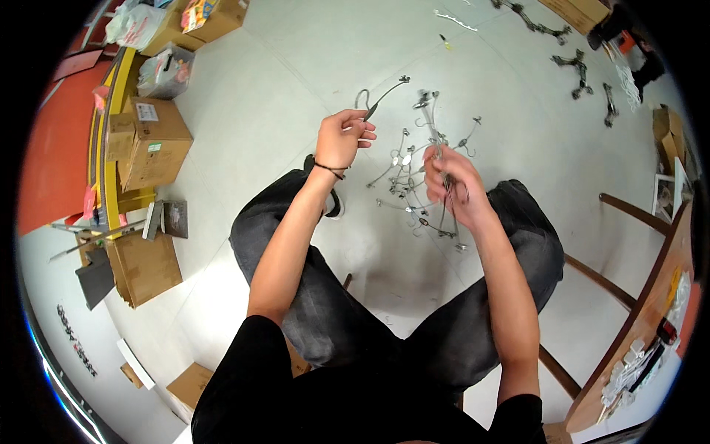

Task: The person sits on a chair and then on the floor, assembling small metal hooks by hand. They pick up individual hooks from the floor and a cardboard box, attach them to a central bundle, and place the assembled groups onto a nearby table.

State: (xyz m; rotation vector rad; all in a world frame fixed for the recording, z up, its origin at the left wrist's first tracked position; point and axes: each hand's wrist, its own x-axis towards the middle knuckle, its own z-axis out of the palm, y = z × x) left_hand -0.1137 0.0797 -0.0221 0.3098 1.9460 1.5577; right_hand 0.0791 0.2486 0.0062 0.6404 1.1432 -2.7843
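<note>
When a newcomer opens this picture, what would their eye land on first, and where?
Probably the tangle of metal clip hangers on the pale floor, between the knees. Above and left of it, the left hand pinches a single hanger; the right hand holds blurred hangers. The red surface stands out far left.

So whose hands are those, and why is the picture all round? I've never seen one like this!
There's no robot here: these are a person's left hand and right hand. A wide camera worn on their head looks down, so straight edges look bent. The left hand holds a clip hanger. The right hand holds at least one more hanger, too blurry to count. A tangled pile of hangers lies on the pale floor, and cardboard boxes stand off to the left.
</note>
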